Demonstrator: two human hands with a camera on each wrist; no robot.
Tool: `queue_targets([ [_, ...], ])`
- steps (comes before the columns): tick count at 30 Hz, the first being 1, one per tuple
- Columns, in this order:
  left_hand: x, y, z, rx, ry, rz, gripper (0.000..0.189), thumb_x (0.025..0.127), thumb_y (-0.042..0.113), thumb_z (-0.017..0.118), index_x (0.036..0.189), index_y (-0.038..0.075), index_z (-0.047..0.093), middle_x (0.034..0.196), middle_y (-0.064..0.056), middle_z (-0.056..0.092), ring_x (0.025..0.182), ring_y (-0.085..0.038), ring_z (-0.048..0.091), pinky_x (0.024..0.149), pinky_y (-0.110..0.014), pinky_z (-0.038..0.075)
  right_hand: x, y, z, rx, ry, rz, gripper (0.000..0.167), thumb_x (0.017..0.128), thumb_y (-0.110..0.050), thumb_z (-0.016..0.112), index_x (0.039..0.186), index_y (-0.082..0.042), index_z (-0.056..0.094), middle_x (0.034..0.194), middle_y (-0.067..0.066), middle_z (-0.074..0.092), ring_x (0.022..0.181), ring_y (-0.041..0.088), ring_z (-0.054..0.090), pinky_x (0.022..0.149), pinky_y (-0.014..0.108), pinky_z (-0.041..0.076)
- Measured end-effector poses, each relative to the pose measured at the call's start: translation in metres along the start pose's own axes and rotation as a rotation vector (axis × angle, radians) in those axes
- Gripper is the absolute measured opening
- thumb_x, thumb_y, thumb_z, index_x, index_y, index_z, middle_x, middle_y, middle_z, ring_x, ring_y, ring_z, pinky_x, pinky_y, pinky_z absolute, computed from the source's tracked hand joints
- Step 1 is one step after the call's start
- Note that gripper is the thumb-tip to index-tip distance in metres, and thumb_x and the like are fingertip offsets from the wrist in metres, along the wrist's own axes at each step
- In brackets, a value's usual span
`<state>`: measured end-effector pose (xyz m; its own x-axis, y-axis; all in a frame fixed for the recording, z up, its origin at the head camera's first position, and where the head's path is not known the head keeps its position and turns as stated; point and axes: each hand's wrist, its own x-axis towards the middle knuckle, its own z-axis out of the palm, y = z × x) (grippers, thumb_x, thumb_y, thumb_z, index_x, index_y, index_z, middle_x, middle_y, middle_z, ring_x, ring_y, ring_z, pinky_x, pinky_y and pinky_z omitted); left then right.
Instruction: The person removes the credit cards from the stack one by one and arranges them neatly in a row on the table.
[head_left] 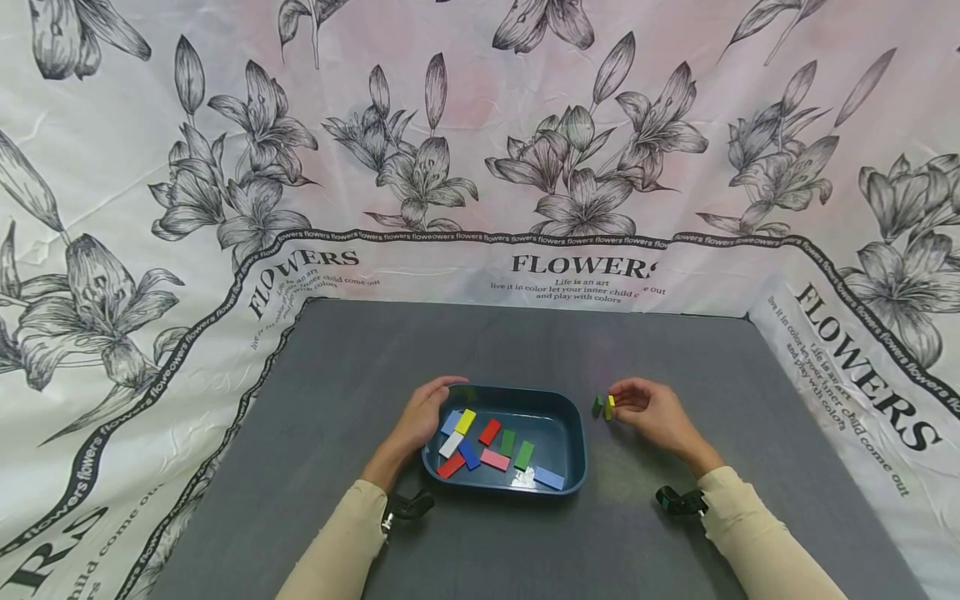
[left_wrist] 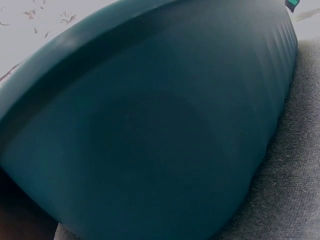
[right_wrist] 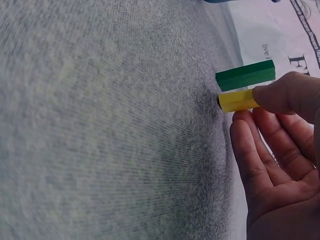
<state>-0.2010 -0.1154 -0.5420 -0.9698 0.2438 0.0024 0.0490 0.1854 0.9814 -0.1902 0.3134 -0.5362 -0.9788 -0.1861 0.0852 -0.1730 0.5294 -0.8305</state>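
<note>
My right hand [head_left: 660, 417] pinches a yellow domino block [right_wrist: 237, 101] between thumb and fingers. That block stands on end on the table, next to an upright green domino block [right_wrist: 246, 75], with a narrow gap between them. To the left is a dark teal tray [head_left: 510, 487] with several flat-lying domino blocks in red, blue, green, pink, white and yellow. Around the tray's far left corner curls my left hand [head_left: 418, 419], holding it by the rim. In the left wrist view the tray's outer wall [left_wrist: 150, 130] fills most of the picture, and the left fingertips are hidden.
A grey cloth-covered table [head_left: 450, 342] lies under everything. White floral sheeting [head_left: 450, 267] hangs behind the table and along both sides. Each wrist wears a small black camera, such as the right wrist camera [head_left: 681, 501].
</note>
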Motion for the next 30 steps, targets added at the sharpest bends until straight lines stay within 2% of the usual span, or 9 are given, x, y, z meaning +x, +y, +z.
queue_targets([
  [18, 0.0018, -0.0023, -0.0008, -0.011, -0.010, 0.004, 0.043, 0.116, 0.017, 0.036, 0.142, 0.007, 0.069, 0.138, -0.019, 0.073, 0.120, -0.035, 0.070, 0.114, -0.059, 0.052, -0.0017, 0.0002, -0.0013, -0.001, -0.011, 0.016, 0.031, 0.096, 0.001, 0.079, 0.126, 0.003, 0.071, 0.118, 0.020, 0.077, 0.100, 0.014, 0.077, 0.085, 0.020, 0.062],
  [24, 0.0017, -0.0015, -0.0006, -0.033, -0.027, 0.007, 0.043, 0.116, 0.014, 0.035, 0.143, 0.005, 0.068, 0.136, -0.020, 0.073, 0.120, -0.037, 0.072, 0.112, -0.059, 0.054, -0.0058, -0.0026, -0.0043, -0.036, -0.006, 0.003, 0.035, 0.096, -0.001, 0.080, 0.129, 0.002, 0.071, 0.122, 0.019, 0.078, 0.106, 0.022, 0.078, 0.086, 0.019, 0.061],
  [30, 0.0022, -0.0025, -0.0011, -0.026, -0.027, 0.023, 0.043, 0.115, 0.013, 0.036, 0.142, 0.002, 0.068, 0.135, -0.023, 0.073, 0.118, -0.039, 0.072, 0.111, -0.059, 0.055, -0.0091, -0.0029, -0.0080, -0.007, -0.019, 0.002, 0.037, 0.097, -0.002, 0.079, 0.133, 0.001, 0.070, 0.127, 0.021, 0.077, 0.112, 0.033, 0.078, 0.087, 0.019, 0.061],
])
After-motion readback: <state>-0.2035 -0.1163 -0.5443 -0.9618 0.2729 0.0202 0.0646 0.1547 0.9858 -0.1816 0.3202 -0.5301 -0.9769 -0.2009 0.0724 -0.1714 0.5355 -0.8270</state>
